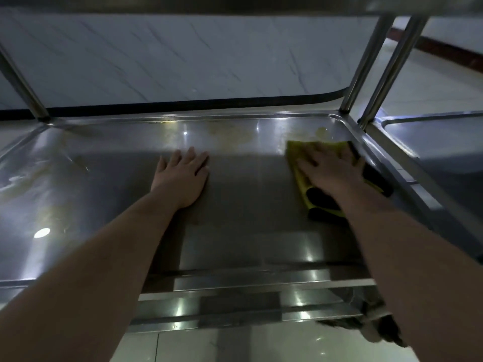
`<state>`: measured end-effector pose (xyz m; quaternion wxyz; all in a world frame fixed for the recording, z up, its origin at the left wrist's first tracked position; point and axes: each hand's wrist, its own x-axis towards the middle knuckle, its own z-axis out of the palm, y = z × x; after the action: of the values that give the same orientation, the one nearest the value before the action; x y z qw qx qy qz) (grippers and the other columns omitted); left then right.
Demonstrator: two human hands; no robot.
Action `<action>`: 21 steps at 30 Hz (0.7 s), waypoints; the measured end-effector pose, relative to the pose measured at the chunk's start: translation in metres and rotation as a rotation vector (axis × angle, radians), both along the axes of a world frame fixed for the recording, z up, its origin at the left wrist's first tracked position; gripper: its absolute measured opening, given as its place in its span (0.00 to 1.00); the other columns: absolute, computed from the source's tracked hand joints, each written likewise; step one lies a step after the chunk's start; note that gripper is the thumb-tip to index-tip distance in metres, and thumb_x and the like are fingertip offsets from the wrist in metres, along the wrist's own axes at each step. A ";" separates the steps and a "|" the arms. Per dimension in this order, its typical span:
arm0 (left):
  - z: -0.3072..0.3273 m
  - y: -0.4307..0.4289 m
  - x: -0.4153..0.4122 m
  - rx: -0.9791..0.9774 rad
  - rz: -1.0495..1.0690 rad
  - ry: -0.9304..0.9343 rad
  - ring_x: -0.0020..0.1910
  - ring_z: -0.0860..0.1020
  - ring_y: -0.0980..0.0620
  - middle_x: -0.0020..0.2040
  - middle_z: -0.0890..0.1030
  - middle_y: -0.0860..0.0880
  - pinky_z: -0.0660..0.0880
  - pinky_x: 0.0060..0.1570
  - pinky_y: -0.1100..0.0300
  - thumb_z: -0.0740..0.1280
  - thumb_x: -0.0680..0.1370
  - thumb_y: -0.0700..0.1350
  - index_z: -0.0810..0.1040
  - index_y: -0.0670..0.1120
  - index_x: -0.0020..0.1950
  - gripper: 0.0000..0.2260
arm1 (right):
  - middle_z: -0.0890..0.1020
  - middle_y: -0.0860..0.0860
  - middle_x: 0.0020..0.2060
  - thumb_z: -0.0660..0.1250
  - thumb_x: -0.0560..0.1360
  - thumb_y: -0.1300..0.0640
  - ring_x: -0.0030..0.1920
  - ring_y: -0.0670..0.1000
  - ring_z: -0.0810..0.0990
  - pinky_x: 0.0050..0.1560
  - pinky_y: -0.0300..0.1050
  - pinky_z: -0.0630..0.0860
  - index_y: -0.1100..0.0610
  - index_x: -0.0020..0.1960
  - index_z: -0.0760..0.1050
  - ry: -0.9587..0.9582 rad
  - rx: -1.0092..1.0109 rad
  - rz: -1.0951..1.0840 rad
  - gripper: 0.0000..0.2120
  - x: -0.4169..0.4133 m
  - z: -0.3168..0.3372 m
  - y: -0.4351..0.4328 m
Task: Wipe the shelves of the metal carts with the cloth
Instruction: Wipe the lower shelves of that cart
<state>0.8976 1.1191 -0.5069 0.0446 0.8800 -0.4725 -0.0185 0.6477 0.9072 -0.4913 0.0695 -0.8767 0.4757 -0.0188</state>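
Observation:
I look down at a steel cart shelf (104,184) with a raised rim, under an upper shelf. My right hand (332,168) presses flat on a yellow and black cloth (300,178) near the shelf's far right corner. My left hand (183,176) rests flat on the bare metal at mid-shelf, fingers straight. Yellowish stains (230,130) run along the far edge, and more smears (23,178) show at the left.
Upright steel posts stand at the far right (366,66) and far left (21,82). A second cart's shelf (428,131) adjoins on the right. A marble-patterned wall (183,56) lies behind. Tiled floor (261,343) shows below the near rim.

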 end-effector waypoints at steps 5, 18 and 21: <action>-0.001 -0.001 -0.004 0.003 0.006 -0.032 0.79 0.46 0.46 0.80 0.47 0.52 0.43 0.74 0.42 0.44 0.83 0.57 0.48 0.58 0.79 0.23 | 0.48 0.46 0.79 0.42 0.76 0.29 0.75 0.70 0.42 0.69 0.76 0.38 0.37 0.77 0.46 0.048 0.060 -0.247 0.32 -0.003 0.001 -0.026; -0.004 0.001 0.003 -0.025 0.011 -0.010 0.79 0.46 0.49 0.80 0.46 0.54 0.43 0.74 0.45 0.44 0.83 0.57 0.47 0.59 0.79 0.24 | 0.51 0.44 0.79 0.46 0.79 0.34 0.77 0.65 0.45 0.72 0.70 0.41 0.36 0.77 0.51 -0.002 0.018 0.216 0.27 0.099 0.005 0.047; -0.009 -0.003 0.006 -0.026 0.005 -0.021 0.79 0.45 0.49 0.80 0.46 0.55 0.42 0.74 0.45 0.43 0.82 0.58 0.46 0.60 0.79 0.24 | 0.52 0.44 0.79 0.46 0.79 0.33 0.77 0.66 0.46 0.72 0.71 0.42 0.36 0.77 0.51 -0.015 0.032 -0.047 0.27 0.018 0.010 -0.022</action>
<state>0.9033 1.1163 -0.5163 0.0511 0.8807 -0.4709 -0.0033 0.6661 0.8853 -0.4814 0.0868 -0.8639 0.4957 -0.0193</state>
